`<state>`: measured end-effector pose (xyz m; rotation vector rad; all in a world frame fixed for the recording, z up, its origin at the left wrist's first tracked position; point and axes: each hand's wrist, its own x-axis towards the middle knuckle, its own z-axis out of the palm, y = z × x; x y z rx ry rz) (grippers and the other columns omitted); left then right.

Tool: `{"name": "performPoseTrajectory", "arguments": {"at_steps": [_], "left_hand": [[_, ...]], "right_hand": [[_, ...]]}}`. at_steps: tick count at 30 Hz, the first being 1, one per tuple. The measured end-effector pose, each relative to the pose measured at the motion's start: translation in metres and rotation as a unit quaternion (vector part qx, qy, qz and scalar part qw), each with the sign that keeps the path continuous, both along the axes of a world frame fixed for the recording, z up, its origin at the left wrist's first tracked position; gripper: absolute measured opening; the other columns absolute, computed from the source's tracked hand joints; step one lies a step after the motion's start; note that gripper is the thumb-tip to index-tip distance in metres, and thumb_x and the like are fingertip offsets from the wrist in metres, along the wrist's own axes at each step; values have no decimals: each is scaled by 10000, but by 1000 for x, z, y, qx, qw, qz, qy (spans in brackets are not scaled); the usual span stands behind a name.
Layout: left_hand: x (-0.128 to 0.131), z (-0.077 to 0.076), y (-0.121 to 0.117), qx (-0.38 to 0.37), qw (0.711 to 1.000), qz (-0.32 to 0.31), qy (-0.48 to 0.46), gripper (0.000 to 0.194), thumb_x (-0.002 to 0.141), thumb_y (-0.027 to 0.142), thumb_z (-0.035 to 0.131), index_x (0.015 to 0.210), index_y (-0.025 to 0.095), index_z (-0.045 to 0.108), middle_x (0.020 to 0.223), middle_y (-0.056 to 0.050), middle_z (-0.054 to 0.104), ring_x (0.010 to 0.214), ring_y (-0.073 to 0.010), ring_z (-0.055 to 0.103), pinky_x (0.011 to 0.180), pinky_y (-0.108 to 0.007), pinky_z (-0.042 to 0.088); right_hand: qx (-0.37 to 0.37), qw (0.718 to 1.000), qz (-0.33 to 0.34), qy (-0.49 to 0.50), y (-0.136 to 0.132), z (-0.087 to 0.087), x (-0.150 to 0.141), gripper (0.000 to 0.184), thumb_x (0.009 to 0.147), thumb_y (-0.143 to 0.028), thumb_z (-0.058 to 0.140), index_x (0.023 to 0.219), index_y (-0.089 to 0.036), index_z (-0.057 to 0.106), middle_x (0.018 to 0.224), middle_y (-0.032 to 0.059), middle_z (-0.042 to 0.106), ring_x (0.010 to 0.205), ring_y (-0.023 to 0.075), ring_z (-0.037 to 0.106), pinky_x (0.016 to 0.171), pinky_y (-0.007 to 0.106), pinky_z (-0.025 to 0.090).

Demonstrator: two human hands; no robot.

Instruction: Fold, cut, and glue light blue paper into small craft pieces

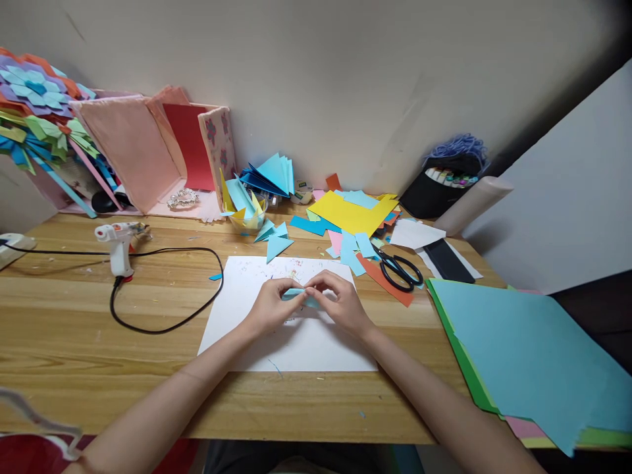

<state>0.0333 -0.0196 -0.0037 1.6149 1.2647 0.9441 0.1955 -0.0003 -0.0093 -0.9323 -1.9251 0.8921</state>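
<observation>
Over the white sheet [247,329], both hands meet at a small piece of light blue paper [312,302]. My left hand [272,305] pinches its left part between thumb and index finger. From the other side, my right hand [340,301] grips it with thumb and fingertips touching those of the left. Much of the blue paper is hidden behind the fingers, so its fold cannot be made out. Just beyond the sheet lie folded light blue triangles [279,247]. Black-handled scissors [399,268] rest to the right of my right hand.
A glue gun [120,247] with a looping black cord stands at left. Yellow paper [353,212] tops a heap of scraps at the back. Large coloured sheets [523,349] lie at right. Behind are a pink box [133,145], a cup of folded pieces [249,220] and a black pen holder [424,191].
</observation>
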Motion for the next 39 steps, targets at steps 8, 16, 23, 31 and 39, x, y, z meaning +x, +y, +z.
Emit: {"name": "performPoseTrajectory", "arguments": {"at_steps": [8, 16, 23, 31, 39], "left_hand": [[-2, -5, 2, -29, 999, -12, -18, 336, 804, 408, 461, 781, 132, 651, 709, -29, 650, 657, -149, 571, 579, -217, 398], [-9, -10, 15, -37, 995, 45, -84, 322, 786, 388, 493, 818, 112, 655, 791, -66, 671, 746, -182, 604, 664, -256, 447], [-17, -8, 17, -87, 989, 41, -111, 279, 755, 341, 522, 859, 123, 660, 853, -76, 677, 776, -185, 620, 629, -249, 469], [-19, -8, 15, -22, 997, 61, -51, 233, 690, 311, 608, 808, 120, 670, 817, -101, 687, 742, -195, 634, 650, -282, 497], [-16, -5, 13, -35, 995, 75, -50, 200, 680, 297, 613, 748, 118, 671, 741, -83, 686, 666, -176, 615, 592, -257, 472]], "right_hand": [[30, 997, -53, -39, 9, -7, 5, 115, 847, -196, 448, 772, -183, 534, 766, 35, 562, 739, 153, 515, 687, 279, 398], [-100, 995, -20, 19, 30, -13, -8, 136, 803, -273, 489, 761, -173, 571, 776, 27, 595, 730, 150, 546, 659, 267, 435], [-111, 993, 3, 28, 31, -13, -10, 110, 782, -239, 511, 735, -168, 581, 738, 17, 591, 698, 140, 541, 652, 260, 427], [-84, 996, 7, 34, 24, -17, -10, 106, 776, -244, 547, 758, -173, 624, 774, 30, 621, 731, 148, 565, 683, 274, 438], [-154, 986, 6, 63, 22, -18, -13, 155, 737, -312, 600, 734, -166, 650, 737, 36, 645, 704, 156, 583, 648, 276, 454]]}}
